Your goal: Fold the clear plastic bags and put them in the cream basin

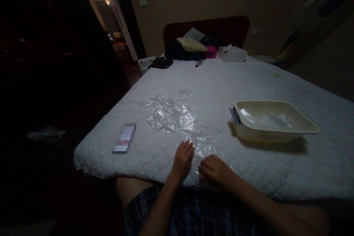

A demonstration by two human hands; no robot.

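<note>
A clear plastic bag [206, 145] lies flat on the bed just in front of me. My left hand [183, 156] rests at its left edge, fingers stretched out and lying on the plastic. Across from it, my right hand [215, 169] has its fingers curled together at the near edge of the bag; a shiny bit of film shows by the fingertips. Beyond both hands spreads a crumpled heap of clear plastic bags [168, 114]. One small piece of film [185, 93] lies apart, behind the heap.
To the right stands a cream plastic basin [276, 131] with grey handles and clear film inside. A phone-like object [124, 139], blurred out, lies left on the white quilted bed [155, 158]. At the back are a white box [232, 54], a dark bag [162, 62] and piled bedding [190, 44].
</note>
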